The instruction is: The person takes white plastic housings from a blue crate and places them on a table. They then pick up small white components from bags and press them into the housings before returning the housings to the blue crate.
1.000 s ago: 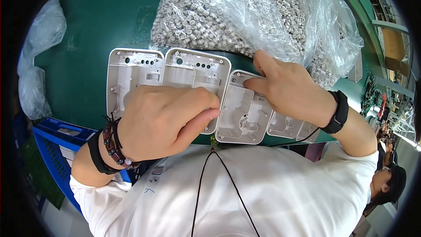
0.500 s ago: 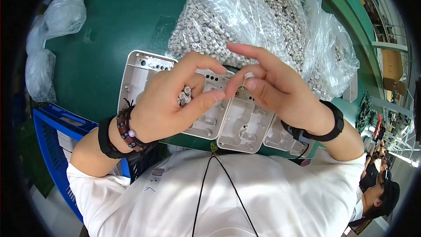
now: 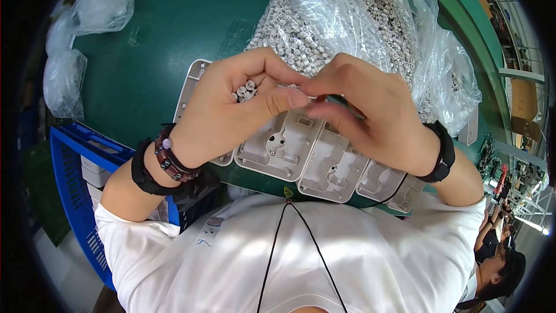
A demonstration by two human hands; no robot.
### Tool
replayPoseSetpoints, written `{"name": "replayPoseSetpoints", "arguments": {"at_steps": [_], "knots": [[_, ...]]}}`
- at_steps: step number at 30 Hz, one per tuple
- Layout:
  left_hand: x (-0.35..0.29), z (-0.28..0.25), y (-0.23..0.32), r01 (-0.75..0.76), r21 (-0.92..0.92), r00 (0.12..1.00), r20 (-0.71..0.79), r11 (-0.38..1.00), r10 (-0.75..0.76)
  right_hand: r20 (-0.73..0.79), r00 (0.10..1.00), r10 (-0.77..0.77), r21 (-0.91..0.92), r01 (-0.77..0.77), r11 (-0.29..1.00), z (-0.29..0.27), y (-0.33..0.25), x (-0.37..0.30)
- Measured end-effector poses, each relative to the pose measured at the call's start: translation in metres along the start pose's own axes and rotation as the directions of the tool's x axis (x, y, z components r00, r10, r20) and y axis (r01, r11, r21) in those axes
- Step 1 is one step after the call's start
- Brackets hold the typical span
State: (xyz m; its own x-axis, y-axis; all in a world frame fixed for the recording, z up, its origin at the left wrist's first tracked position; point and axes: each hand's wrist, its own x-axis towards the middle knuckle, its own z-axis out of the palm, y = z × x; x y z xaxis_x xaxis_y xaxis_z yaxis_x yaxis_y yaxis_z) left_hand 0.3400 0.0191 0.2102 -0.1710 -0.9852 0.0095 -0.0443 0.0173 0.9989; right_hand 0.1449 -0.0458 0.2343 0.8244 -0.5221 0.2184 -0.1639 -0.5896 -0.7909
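Observation:
Several small white plastic caps [image 3: 245, 90] rest in the palm of my left hand [image 3: 234, 101], which is curled round them. Its thumb and forefinger meet the fingertips of my right hand [image 3: 379, 113] above the table, with a sliver of a small white part [image 3: 311, 97] showing between them. My right hand's fingers are pinched together there; what exactly they grip is mostly hidden. Below both hands stand white plastic housings [image 3: 292, 148] in a row, open side up, with round holes and screw posts inside. My hands cover parts of them.
Beyond the hands a clear plastic bag [image 3: 341, 11] spills a large heap of small white caps [image 3: 289, 37] over the green table [image 3: 174, 11]. Clear bags [image 3: 104, 3] lie at the far left. A blue crate [image 3: 72, 197] stands at near left. Another person [image 3: 492, 272] is at the right.
My right hand has come left, and its fingertips now meet those of my left hand. Before, the hands were slightly apart, with a white cap between my right thumb and fingers.

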Motion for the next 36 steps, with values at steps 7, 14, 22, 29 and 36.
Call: {"name": "replayPoseSetpoints", "arguments": {"at_steps": [7, 14, 22, 29, 36], "knots": [[0.004, -0.03, 0.042, 0.036, 0.81, 0.968, 0.117, 0.585, -0.222, 0.018, 0.963, -0.271, -0.411, 0.254, 0.875, 0.005, 0.013, 0.02], [-0.015, -0.037, 0.0, -0.333, 0.819, 0.88, 0.448, 0.467, -0.158, 0.162, 0.987, 0.015, -0.453, 0.061, 0.89, 0.037, 0.035, 0.02], [-0.024, -0.036, -0.006, -0.325, 0.827, 0.878, 0.444, 0.459, -0.178, 0.214, 0.972, 0.096, -0.463, 0.014, 0.886, 0.05, 0.048, 0.04], [-0.025, -0.037, -0.006, -0.314, 0.846, 0.879, 0.43, 0.431, -0.205, 0.53, 0.847, -0.05, -0.547, 0.386, 0.742, 0.035, 0.047, 0.039], [-0.013, -0.044, 0.002, -0.299, 0.732, 0.941, 0.332, 0.613, 0.063, 0.062, 0.998, -0.014, -0.072, 0.018, 0.997, 0.029, 0.036, 0.042]]}}
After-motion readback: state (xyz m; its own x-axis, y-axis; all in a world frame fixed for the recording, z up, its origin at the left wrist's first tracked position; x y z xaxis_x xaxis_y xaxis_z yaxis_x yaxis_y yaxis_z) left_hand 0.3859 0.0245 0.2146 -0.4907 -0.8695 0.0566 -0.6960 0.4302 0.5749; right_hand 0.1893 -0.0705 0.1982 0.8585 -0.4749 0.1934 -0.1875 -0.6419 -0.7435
